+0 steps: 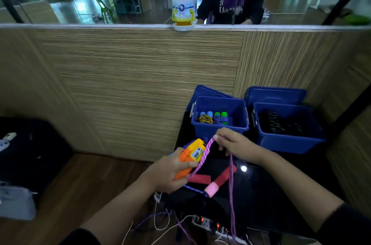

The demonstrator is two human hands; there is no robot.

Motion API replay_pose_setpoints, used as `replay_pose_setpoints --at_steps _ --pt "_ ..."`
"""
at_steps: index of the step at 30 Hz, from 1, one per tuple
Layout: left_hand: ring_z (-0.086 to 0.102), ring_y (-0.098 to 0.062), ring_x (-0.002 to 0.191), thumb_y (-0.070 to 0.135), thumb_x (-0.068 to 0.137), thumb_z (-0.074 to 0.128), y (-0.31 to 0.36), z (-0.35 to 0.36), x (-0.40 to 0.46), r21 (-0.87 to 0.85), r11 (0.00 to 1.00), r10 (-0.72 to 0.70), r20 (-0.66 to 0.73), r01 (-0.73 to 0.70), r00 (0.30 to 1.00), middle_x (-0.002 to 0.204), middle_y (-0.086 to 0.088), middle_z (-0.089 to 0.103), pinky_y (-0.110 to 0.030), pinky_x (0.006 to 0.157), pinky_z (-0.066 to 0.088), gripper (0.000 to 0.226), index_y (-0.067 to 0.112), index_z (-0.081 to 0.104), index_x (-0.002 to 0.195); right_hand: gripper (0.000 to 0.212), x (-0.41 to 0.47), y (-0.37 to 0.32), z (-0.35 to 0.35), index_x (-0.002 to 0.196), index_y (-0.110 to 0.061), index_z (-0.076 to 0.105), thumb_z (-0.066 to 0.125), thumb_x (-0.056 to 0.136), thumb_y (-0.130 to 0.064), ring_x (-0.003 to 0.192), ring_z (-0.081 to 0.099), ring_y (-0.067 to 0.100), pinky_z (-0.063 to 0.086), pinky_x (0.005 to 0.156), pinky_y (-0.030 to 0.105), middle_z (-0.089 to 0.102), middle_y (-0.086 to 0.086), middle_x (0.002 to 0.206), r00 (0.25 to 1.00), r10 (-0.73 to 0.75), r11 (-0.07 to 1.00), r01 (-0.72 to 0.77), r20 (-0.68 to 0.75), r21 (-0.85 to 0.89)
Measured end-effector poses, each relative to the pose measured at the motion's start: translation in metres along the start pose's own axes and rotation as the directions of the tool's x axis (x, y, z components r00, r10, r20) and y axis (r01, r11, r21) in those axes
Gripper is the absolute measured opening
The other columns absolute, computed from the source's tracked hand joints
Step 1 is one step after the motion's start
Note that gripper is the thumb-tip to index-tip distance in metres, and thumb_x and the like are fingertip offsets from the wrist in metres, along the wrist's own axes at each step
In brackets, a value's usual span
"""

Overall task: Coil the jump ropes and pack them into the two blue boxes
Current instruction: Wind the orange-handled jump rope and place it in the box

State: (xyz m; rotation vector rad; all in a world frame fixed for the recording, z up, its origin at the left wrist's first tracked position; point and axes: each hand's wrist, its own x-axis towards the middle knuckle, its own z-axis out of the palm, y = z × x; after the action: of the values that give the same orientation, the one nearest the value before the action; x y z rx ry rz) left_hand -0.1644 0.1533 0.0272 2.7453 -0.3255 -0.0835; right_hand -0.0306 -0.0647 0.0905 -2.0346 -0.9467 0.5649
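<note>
Gripping the orange and yellow handles point(190, 157) of a jump rope, the left hand point(170, 172) has its fingers curled round them, thumb pressed across the orange part, just above the near edge of the dark glossy surface point(257, 184). The pink-purple braided rope point(204, 157) runs from those handles up to the right hand point(232, 142), whose fingertips pinch it at the top of a loop; from that pinch a second strand drops straight down past the surface edge toward the floor. The rope is flat and woven, with a dotted pattern, and the yellow handle carries a small barcode label.

Under the hands lie another rope's handles, red with pink ends point(218, 181), resting on the surface beside a dark blue cord point(193, 189). Beyond the right hand stand two blue boxes, both open with their lids propped behind. The left box point(219, 127) holds two coiled ropes, one with blue handles and one with green. The right box point(289, 140) holds dark coiled ropes, hard to make out.

Below the surface, a power strip point(208, 223) with lit switches sits among white cables and loose purple rope on the wooden floor point(84, 184). A wood-grain wall panel point(140, 84) rises behind the boxes.
</note>
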Motion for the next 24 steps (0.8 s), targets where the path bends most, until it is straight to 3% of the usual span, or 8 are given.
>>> replay_pose_setpoints --at_steps 3,7,12,15,18,22,24 --pt "0.058 -0.024 0.083 0.040 0.082 0.058 0.004 0.002 0.001 -0.048 0.998 0.030 0.000 -0.030 1.000 0.122 -0.006 0.042 -0.024 0.074 0.045 0.047 0.048 0.039 0.124 0.026 0.006 0.000 0.007 0.087 -0.001 0.050 0.043 0.100 -0.023 0.063 0.052 0.000 0.047 0.063 0.026 0.046 0.002 0.081 1.000 -0.023 1.000 0.023 -0.009 0.019" --pt "0.058 -0.023 0.092 0.052 0.085 0.049 0.004 0.004 -0.003 -0.106 0.994 -0.021 -0.017 0.019 1.000 0.129 -0.002 0.041 -0.035 0.081 0.048 0.059 0.046 0.018 0.134 0.024 0.007 -0.005 0.003 0.080 -0.012 0.049 0.043 0.100 -0.024 0.062 0.055 0.012 0.045 0.062 0.023 0.051 0.005 0.073 0.998 -0.048 0.997 0.046 0.027 0.069" --pt "0.057 -0.023 0.096 0.053 0.094 0.037 0.009 0.001 -0.001 -0.045 0.997 0.064 -0.001 -0.064 0.998 0.128 -0.006 0.042 -0.033 0.085 0.047 0.041 0.036 0.034 0.132 0.020 0.017 -0.008 0.004 0.080 -0.014 0.050 0.045 0.099 -0.019 0.057 0.041 0.020 0.038 0.057 0.029 0.040 0.007 0.067 0.995 -0.082 0.990 0.075 0.061 0.119" --pt "0.057 -0.026 0.093 0.049 0.096 0.032 0.019 -0.003 0.000 -0.058 0.994 0.097 -0.014 -0.097 0.995 0.125 -0.006 0.044 -0.033 0.081 0.045 0.034 0.031 0.038 0.124 0.021 0.023 -0.005 0.007 0.079 -0.014 0.052 0.046 0.099 -0.019 0.053 0.041 0.007 0.036 0.054 0.019 0.044 -0.009 0.060 0.996 -0.075 0.989 0.067 0.054 0.129" --pt "0.057 -0.024 0.095 0.060 0.088 0.045 0.022 -0.005 -0.002 -0.074 0.995 0.061 -0.043 -0.064 0.997 0.125 -0.001 0.042 -0.033 0.082 0.047 0.043 0.034 0.036 0.121 0.020 0.027 -0.003 0.012 0.080 -0.017 0.054 0.047 0.098 -0.022 0.056 0.042 -0.002 0.036 0.057 0.013 0.048 -0.017 0.060 0.997 -0.070 0.990 0.066 0.027 0.123" --pt "0.058 -0.017 0.085 0.057 0.080 0.058 0.025 -0.003 -0.001 -0.035 0.995 0.086 -0.119 -0.091 0.989 0.114 -0.003 0.055 -0.034 0.072 0.049 0.058 0.026 0.030 0.120 0.023 0.033 0.012 0.026 0.075 -0.032 0.053 0.047 0.097 -0.034 0.073 0.047 0.005 0.041 0.076 0.026 0.047 -0.008 0.077 1.000 -0.019 0.999 0.018 -0.019 -0.044" --pt "0.058 -0.019 0.080 0.052 0.082 0.057 0.024 -0.005 0.002 -0.025 0.990 0.132 -0.126 -0.136 0.983 0.116 -0.004 0.054 -0.037 0.067 0.050 0.058 0.029 0.030 0.128 0.027 0.032 0.014 0.032 0.074 -0.026 0.049 0.043 0.098 -0.038 0.066 0.045 0.006 0.040 0.070 0.030 0.046 -0.008 0.070 0.999 0.044 0.999 -0.044 -0.024 0.012"
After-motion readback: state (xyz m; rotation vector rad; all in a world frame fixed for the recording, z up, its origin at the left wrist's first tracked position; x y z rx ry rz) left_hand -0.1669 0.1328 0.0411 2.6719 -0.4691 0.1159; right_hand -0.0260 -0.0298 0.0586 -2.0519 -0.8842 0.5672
